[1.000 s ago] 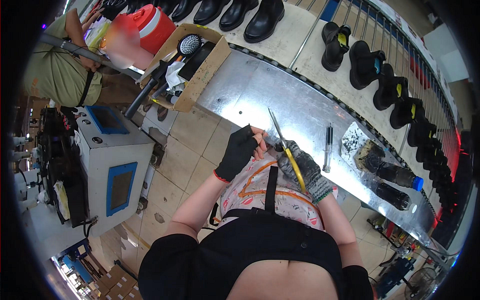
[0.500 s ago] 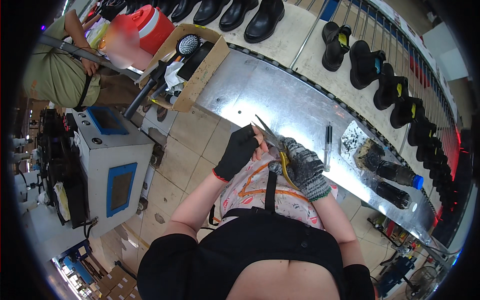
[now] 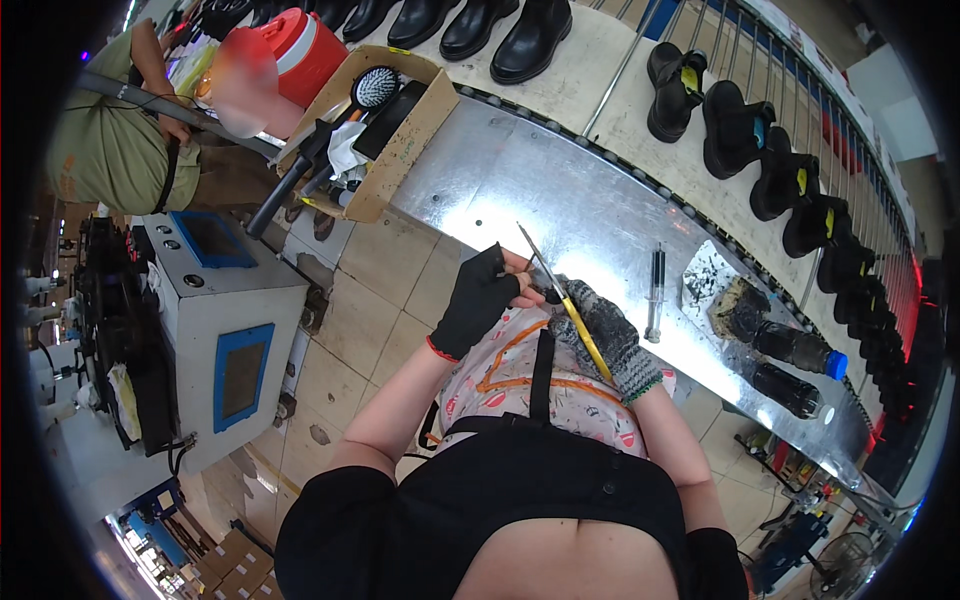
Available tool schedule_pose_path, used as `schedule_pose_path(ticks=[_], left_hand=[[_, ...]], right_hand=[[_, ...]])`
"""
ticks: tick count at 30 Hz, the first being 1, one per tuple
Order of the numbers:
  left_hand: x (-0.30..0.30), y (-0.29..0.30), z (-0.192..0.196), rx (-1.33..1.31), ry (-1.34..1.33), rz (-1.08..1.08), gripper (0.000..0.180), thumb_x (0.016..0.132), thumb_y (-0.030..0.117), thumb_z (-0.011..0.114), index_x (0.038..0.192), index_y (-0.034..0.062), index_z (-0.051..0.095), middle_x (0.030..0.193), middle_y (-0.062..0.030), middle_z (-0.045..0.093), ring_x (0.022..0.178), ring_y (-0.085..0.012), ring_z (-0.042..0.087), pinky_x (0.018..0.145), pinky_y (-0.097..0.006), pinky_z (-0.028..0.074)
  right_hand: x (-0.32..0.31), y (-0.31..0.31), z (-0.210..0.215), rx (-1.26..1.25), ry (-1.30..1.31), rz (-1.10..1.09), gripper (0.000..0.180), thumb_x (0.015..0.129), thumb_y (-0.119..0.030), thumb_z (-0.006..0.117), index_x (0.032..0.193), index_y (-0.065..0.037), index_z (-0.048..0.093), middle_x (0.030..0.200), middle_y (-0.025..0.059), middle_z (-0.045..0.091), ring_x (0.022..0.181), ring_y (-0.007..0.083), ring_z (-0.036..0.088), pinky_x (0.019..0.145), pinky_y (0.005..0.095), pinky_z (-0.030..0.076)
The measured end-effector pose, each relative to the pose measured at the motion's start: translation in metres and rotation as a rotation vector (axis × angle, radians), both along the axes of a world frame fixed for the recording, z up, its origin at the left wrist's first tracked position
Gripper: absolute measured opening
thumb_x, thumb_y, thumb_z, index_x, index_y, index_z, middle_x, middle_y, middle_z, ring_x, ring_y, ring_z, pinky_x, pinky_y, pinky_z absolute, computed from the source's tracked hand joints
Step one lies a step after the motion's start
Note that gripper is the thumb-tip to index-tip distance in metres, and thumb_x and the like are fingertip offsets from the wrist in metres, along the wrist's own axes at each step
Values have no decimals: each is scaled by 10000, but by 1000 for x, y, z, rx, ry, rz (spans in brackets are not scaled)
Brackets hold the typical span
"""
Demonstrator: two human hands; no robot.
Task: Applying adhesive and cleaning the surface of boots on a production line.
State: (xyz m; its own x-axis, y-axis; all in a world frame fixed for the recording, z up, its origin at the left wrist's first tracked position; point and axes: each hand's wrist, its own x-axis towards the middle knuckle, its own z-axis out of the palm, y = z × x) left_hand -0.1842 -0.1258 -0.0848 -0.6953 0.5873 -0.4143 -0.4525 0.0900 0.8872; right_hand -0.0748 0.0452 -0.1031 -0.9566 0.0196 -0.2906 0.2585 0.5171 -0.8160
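Open brown cardboard box (image 3: 400, 150) beside bench

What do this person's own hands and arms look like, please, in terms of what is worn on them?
The left hand wears a black fingerless glove with a thin red edge at the wrist. The right hand wears a grey speckled knitted glove, darkly soiled, with a green-trimmed cuff. Both forearms are bare; short black sleeves cover the upper arms.

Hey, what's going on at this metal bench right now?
A person in an apron stands at a metal bench. The right hand, in a grey knit glove, holds a thin yellow-handled tool, tip pointing up over the bench. The left hand, in a black fingerless glove, meets it at the bench edge. A syringe lies to the right, black boots line the racks behind, and another person stands at far left.
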Motion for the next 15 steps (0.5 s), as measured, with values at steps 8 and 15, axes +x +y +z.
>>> schedule_pose_path(ticks=[8,15], left_hand=[[0,0,-2,-59,-76,64,115,852,73,597,933,-9,600,841,-102,632,723,-164,652,587,-214,502],[7,4,-8,-56,-23,108,113,847,79,600,920,-6,612,835,-97,646,722,-135,619,626,-228,493]], right_hand=[[-1,-3,19,342,300,-31,631,727,-464,708,1170,-50,535,989,172,607,837,307,630,716,366,509],[0,-5,16,342,300,-59,613,717,-458,713,1155,-61,550,981,160,600,811,294,630,683,363,506]])
